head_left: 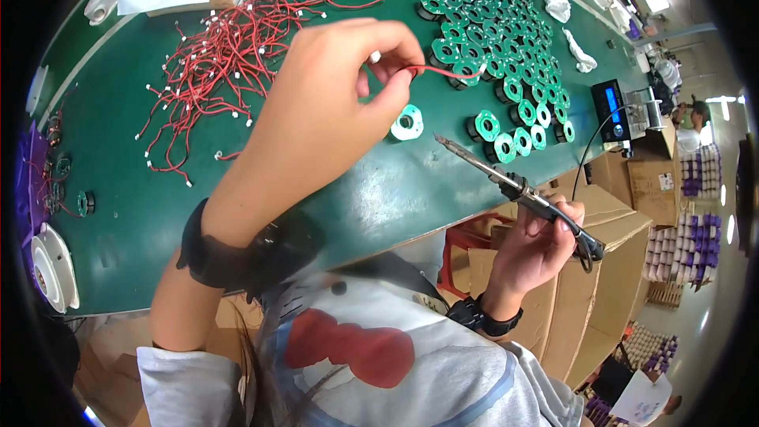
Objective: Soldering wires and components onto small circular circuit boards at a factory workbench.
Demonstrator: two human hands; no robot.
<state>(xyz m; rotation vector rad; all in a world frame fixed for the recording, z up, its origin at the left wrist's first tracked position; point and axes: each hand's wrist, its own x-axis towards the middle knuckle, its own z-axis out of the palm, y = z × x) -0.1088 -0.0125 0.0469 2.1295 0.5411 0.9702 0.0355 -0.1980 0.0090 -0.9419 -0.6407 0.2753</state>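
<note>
My left hand reaches over the green table, thumb and forefinger pinched on a red wire. The wire's free end points right, and a small white connector shows by the curled fingers. Just below that hand, a single round green circuit board with a central hole lies by itself. My right hand grips a soldering iron by its dark handle, beyond the table's front edge. The iron's tip points up and left, a short way right of the lone board, apart from it.
Many ring-shaped green boards on dark coils crowd the far right. A tangled heap of red wires with white connectors lies left. A soldering station with a blue display stands at right. Cardboard boxes sit below the table edge.
</note>
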